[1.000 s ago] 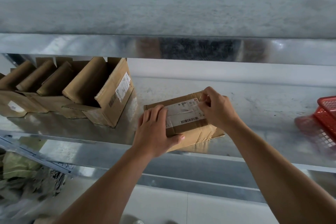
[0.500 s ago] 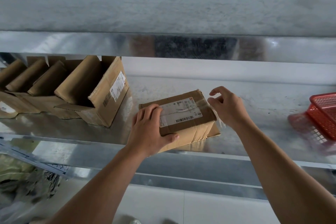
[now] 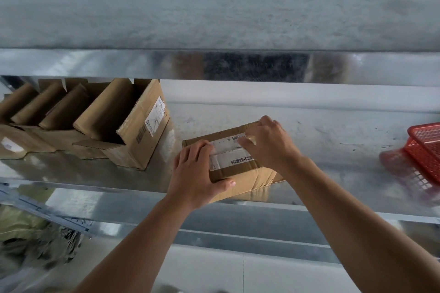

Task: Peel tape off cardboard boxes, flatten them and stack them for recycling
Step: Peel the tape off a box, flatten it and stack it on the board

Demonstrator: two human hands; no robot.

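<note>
While the sealed cardboard box (image 3: 247, 183) sits on the metal shelf (image 3: 333, 140) close to its near edge, both hands work on it. The left hand (image 3: 195, 173) grips the box's left end: its fingers (image 3: 202, 147) lie pressed together across the top, overlapping the left edge of the white shipping label (image 3: 228, 159), and its thumb (image 3: 226, 184) hooks onto the box's near side. The right hand (image 3: 271, 145) rests on the box's far right top corner with bent fingers (image 3: 247, 140) bearing down at the right end of the label; whether they pinch tape cannot be told. Left of the box, apart from it, stands a row of opened cardboard boxes (image 3: 140, 126) with raised flaps. Well to the box's right sits a red plastic basket (image 3: 426, 143), cut off by the frame edge.
</note>
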